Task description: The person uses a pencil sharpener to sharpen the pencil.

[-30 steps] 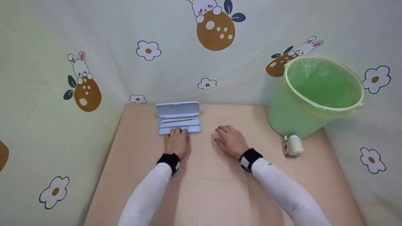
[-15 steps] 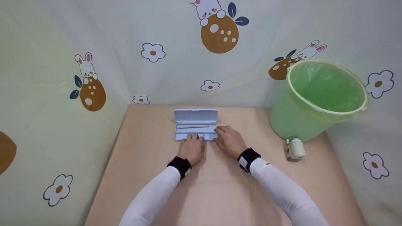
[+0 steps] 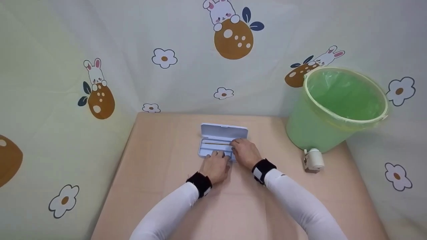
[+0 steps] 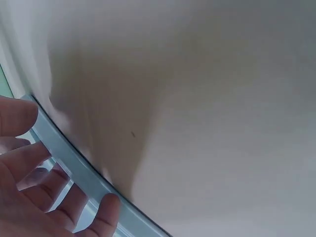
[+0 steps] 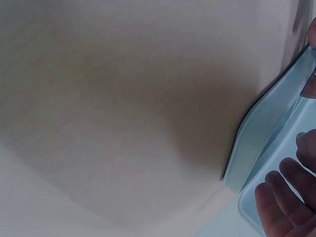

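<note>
A light blue pencil case (image 3: 203, 151) lies on the table with its lid (image 3: 223, 131) raised. Inside, a thin golden-brown stick (image 3: 217, 144) lies along the rear compartment. My left hand (image 3: 216, 167) grips the front wall; the left wrist view shows its thumb (image 4: 17, 116) at the rim and its fingers reaching over into the case. Over the right end is my right hand (image 3: 247, 153), its fingertips close to the stick's end and hiding that corner. Its fingers (image 5: 291, 197) look extended and slightly bent over the case in the right wrist view.
A green bin (image 3: 310, 123) with a clear liner stands at the back right of the table (image 3: 160, 186). Just in front of it sits a small white device (image 3: 313, 160) with a rounded body. Printed fabric (image 3: 186, 80) hangs around the table's back and sides.
My left hand has slid the open case rightward and slightly nearer, and it is now a little turned. My right hand, earlier apart from the case, now lies over its right end.
</note>
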A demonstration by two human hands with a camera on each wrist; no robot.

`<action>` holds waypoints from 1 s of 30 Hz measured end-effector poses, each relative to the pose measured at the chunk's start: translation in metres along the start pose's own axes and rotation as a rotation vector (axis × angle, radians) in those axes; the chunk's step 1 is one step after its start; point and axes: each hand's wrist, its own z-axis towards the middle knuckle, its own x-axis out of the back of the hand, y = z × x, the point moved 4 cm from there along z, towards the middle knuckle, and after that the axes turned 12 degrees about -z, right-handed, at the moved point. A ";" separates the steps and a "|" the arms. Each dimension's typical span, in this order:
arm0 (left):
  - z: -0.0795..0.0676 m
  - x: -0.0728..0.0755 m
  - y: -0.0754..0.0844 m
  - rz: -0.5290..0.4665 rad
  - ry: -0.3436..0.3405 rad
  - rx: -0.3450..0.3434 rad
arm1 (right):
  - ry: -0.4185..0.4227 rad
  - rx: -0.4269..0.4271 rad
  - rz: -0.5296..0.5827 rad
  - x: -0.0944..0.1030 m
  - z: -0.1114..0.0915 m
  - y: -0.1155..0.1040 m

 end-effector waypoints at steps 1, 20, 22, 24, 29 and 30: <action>-0.001 -0.001 0.003 0.001 -0.004 -0.010 | -0.005 0.000 -0.011 -0.001 -0.001 0.000; -0.011 -0.007 0.042 -0.043 0.047 -0.108 | -0.092 0.035 -0.068 0.000 -0.004 0.000; -0.012 -0.007 0.042 -0.058 0.035 -0.096 | -0.105 0.059 -0.094 0.002 -0.003 -0.002; -0.012 -0.007 0.042 -0.064 0.035 -0.093 | -0.113 0.088 -0.131 0.004 -0.002 -0.004; -0.013 -0.008 0.042 -0.060 0.046 -0.098 | -0.126 0.140 -0.187 0.006 0.003 -0.008; -0.013 -0.008 0.042 -0.062 0.044 -0.098 | -0.129 0.143 -0.190 0.006 0.005 -0.008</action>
